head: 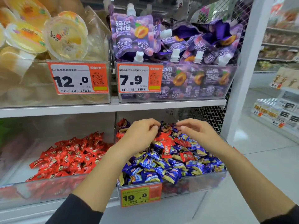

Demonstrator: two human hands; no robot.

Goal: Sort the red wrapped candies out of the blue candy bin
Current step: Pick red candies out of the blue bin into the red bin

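Evidently, red wrapped candies [166, 143] lie scattered atop the blue candy bin [194, 180] (light, crinkly, slippery — best pinched by twisted ends), while left hand [140, 135] and right hand [194, 129], fingers curled, pinch at wrappers — which cannot be told.

Both hands [163, 131] hover, fingers curled, over the blue candy bin [194, 180] (red candies [166, 143] mixed in).

Blue candy bin [202, 180]: clear plastic, on the lower shelf at right, heaped with blue-and-gold wrapped candies [150, 173]. Several red wrapped candies [166, 143] lie loose on top of the pile, mostly mid-to-rear; one more [186, 156] sits slightly nearer the front, a few show at the back-left corner. All flat or tilted, none upright.
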